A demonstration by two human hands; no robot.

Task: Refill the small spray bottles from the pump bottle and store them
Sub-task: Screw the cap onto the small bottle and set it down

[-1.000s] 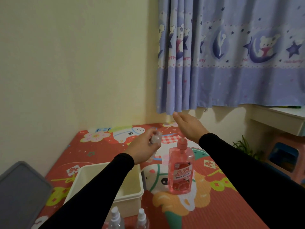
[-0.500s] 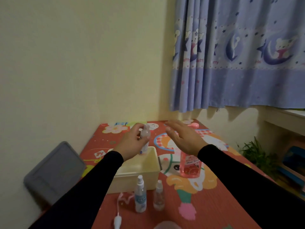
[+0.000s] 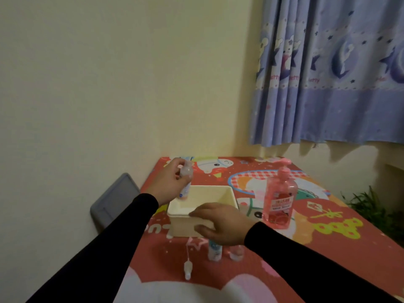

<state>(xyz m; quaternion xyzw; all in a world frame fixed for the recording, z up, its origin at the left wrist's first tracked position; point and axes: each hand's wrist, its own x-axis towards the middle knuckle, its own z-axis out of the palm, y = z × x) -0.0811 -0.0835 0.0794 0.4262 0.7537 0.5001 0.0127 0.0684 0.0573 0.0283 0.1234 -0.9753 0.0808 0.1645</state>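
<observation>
My left hand [image 3: 169, 182] grips a small clear spray bottle [image 3: 186, 179], held upright over the far left corner of the cream plastic box [image 3: 228, 194]. My right hand [image 3: 220, 223] holds the box's near rim, fingers over the edge and thumb on the front wall. The pink pump bottle [image 3: 279, 199] stands to the right of the box. Two more small spray bottles [image 3: 215, 251] [image 3: 236, 253] stand just in front of the box, partly hidden by my right hand. A loose spray head with its tube [image 3: 188, 267] lies on the table nearer me.
The table carries a red cartoon-print cover [image 3: 317, 232]. A grey lid or board [image 3: 113, 200] leans against the wall at the table's left. A blue curtain [image 3: 328, 84] hangs at the back right, and a green plant [image 3: 367, 204] stands beyond the table's right edge.
My right hand dropped from mid-air onto the box's near rim. My left hand moved left and down with the small bottle, over the box. The view tilted down.
</observation>
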